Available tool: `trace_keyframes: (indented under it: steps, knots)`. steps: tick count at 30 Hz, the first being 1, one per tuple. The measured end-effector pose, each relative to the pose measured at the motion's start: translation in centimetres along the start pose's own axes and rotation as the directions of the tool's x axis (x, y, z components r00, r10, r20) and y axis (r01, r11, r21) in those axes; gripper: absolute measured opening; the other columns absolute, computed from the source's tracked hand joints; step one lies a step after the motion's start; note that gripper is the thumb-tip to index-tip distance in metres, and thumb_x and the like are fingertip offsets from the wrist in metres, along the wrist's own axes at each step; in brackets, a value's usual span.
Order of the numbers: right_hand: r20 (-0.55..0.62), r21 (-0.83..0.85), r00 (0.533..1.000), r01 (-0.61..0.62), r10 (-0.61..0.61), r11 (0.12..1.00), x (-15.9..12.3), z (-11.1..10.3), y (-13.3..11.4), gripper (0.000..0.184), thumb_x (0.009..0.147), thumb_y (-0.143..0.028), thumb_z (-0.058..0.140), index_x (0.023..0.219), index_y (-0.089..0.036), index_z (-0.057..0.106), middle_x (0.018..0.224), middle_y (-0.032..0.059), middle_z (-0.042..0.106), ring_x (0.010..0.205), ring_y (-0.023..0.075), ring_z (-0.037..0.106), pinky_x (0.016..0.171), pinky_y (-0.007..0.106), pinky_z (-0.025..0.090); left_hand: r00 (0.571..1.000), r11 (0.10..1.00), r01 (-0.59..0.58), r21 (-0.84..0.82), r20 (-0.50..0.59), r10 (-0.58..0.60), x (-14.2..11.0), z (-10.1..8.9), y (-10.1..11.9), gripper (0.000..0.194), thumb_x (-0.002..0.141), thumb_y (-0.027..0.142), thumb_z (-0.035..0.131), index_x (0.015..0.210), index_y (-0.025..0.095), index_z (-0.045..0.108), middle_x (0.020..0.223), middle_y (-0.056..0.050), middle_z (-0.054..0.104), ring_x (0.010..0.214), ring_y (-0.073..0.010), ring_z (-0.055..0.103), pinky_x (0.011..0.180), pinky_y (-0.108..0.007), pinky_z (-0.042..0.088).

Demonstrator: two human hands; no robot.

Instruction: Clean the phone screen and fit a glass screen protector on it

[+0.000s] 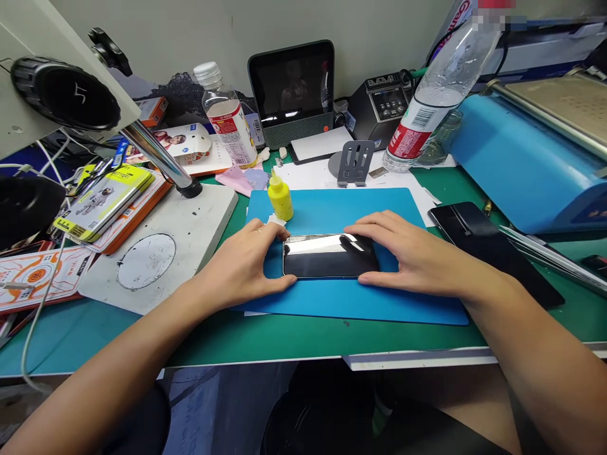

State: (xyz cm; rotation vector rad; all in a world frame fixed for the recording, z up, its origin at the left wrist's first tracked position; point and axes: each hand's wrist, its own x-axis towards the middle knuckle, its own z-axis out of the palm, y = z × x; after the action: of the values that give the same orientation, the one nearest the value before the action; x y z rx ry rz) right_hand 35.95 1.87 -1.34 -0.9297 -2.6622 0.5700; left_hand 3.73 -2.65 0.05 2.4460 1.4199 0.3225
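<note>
A black smartphone (327, 258) lies sideways, glossy screen up, on a blue mat (341, 300). My left hand (249, 259) grips its left end, thumb along the near edge and fingers at the far edge. At the other end my right hand (398, 253) holds it likewise, thumb near and fingers far. Light reflects as a white band across the screen. Just beyond my left fingers stands a small yellow squeeze bottle (280, 198) with a pointed tip.
Left stands a microscope base (152, 253) with a metal post, beside stacked boxes (104, 202). Behind are a bottle (230, 120), a smart display (291, 88) and a phone stand (355, 163). A large water bottle (427, 114), blue machine (521, 158) and dark phone (493, 246) sit right.
</note>
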Motion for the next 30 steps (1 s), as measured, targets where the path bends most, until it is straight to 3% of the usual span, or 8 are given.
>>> trace_keyframes:
  steps: [6,13,23,30]
  knots:
    - [0.009,0.01,1.0,-0.001,0.001,1.0,-0.16,0.02,0.2,0.073,0.087,-0.06,0.07,0.147,-0.024,0.051,0.137,0.0163,0.061,0.126,0.0377,0.057,0.1,0.055,0.053,1.0,1.0,0.011,0.002,0.003,-0.011,0.02,-0.01,-0.17,0.051,0.085,0.052,0.072,0.123,0.023,0.054,0.114,-0.007,0.063,0.101,-0.026,0.06,0.083,-0.038,0.053]
    - [-0.012,0.016,1.0,-0.028,0.028,1.0,-0.2,0.09,0.28,0.083,0.083,-0.063,0.073,0.152,-0.024,0.048,0.137,0.0163,0.062,0.127,0.0392,0.057,0.101,0.057,0.053,1.0,1.0,-0.011,-0.007,-0.007,0.011,0.04,0.1,-0.28,0.046,0.085,0.051,0.072,0.117,0.023,0.053,0.121,-0.007,0.064,0.101,-0.026,0.06,0.084,-0.039,0.053]
    - [-0.011,0.036,0.999,-0.041,0.041,0.999,-0.39,0.07,0.4,0.08,0.082,-0.06,0.075,0.15,-0.026,0.05,0.139,0.0147,0.061,0.128,0.0393,0.058,0.103,0.056,0.052,1.0,1.0,-0.015,0.011,-0.009,0.015,0.06,0.1,-0.44,0.045,0.085,0.051,0.074,0.116,0.025,0.053,0.127,-0.005,0.066,0.105,-0.0264,0.06,0.084,-0.038,0.053]
    - [0.0,0.021,1.0,-0.029,0.029,0.999,-0.35,-0.17,0.2,0.075,0.084,-0.06,0.072,0.147,-0.024,0.051,0.137,0.0153,0.061,0.126,0.0384,0.058,0.101,0.056,0.053,1.0,1.0,0.001,-0.002,0.005,-0.001,0.03,-0.06,-0.27,0.046,0.085,0.048,0.075,0.119,0.025,0.054,0.119,-0.005,0.065,0.105,-0.0259,0.061,0.085,-0.037,0.053]
